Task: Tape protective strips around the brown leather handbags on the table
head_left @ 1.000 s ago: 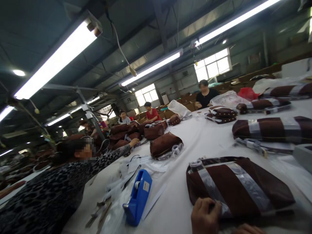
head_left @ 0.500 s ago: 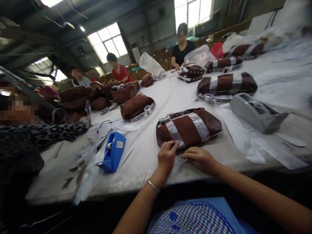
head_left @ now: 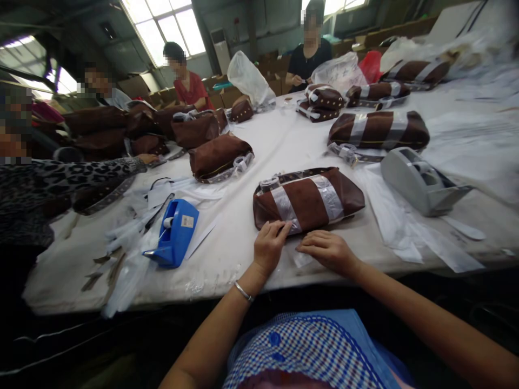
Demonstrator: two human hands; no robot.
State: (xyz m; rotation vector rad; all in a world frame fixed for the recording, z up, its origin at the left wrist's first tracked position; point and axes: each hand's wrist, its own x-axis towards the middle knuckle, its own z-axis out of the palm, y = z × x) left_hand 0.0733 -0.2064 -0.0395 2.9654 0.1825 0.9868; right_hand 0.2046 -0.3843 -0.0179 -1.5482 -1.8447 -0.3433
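A brown handbag point(head_left: 307, 202) lies on its side right in front of me, with two bands of clear plastic wrap point(head_left: 286, 205) around its body. My left hand point(head_left: 271, 246) is at the bag's near left edge, its fingers curled onto the lower end of the left band. Just right of it, my right hand point(head_left: 330, 253) hovers low by the near side of the bag, fingers pressed together on a small clear plastic piece point(head_left: 302, 259). The exact grip of its fingertips is partly hidden. A strap with studs lies along the bag's far side.
A blue tape dispenser point(head_left: 176, 232) stands to the left, a grey tape dispenser point(head_left: 419, 181) to the right, beside white sheets point(head_left: 389, 216). Several more brown bags point(head_left: 221, 155) lie farther back. A co-worker's patterned sleeve point(head_left: 89, 181) reaches in from the left; other people sit across the table.
The camera view has tilted down and shifted, so the scene sits differently. Both hands keep nearly the same place at the bag. The left co-worker's arm has uncovered a bag and strap.
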